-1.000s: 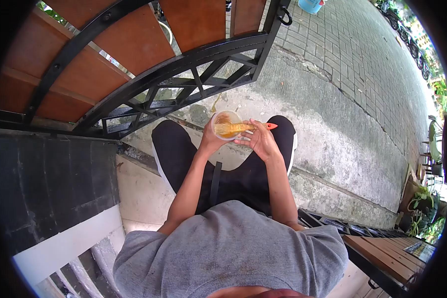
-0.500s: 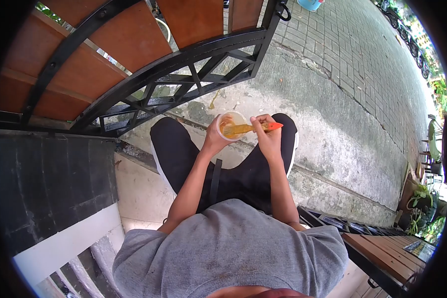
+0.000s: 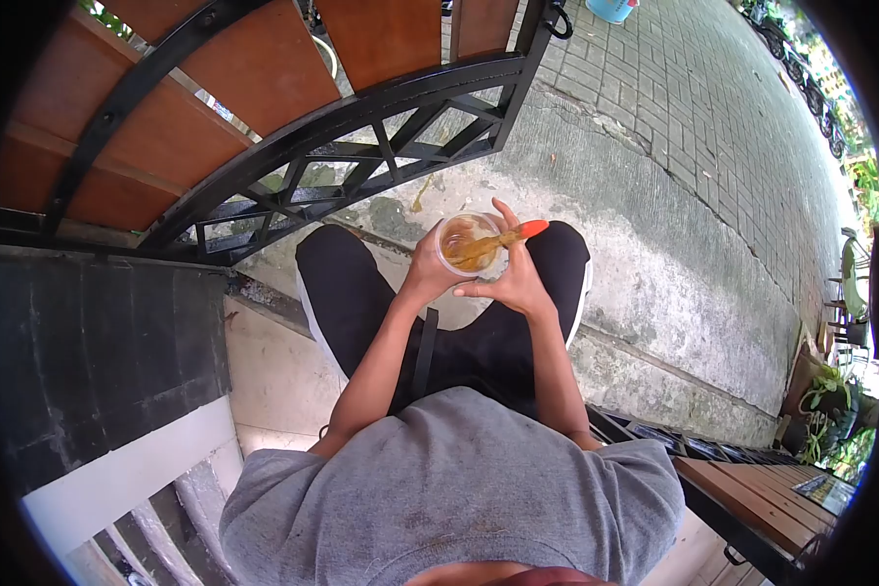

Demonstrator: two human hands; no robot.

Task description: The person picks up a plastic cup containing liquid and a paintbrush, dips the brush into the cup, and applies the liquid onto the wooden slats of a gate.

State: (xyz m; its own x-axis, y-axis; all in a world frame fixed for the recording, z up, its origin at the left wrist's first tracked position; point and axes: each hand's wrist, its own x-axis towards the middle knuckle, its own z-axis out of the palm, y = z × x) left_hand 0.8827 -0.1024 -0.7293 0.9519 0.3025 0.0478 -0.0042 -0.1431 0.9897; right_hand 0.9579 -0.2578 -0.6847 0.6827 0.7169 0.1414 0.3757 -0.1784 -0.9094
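Observation:
A clear plastic cup (image 3: pixel 456 223) with amber-brown liquid in it is between my knees. My left hand (image 3: pixel 427 270) is wrapped round its left side. A brush (image 3: pixel 530 230) with a red-orange handle end leans in the cup, its lower part in the liquid and its handle over the right rim. My right hand (image 3: pixel 518 280) is at the cup's right side, thumb stretched below the cup and a finger raised beside the handle. Its fingers are spread, and it does not grip the brush.
A gate with brown panels and a black metal frame (image 3: pixel 381 93) stands ahead on the left. Grey paving (image 3: pixel 674 127) stretches to the right, with a light blue bucket (image 3: pixel 610 10) at the top. A wooden-slatted panel (image 3: pixel 752 503) is at lower right.
My right hand has let go of the brush, opened and come down beside the cup. The brush now leans on the rim, its handle end slightly higher and further left.

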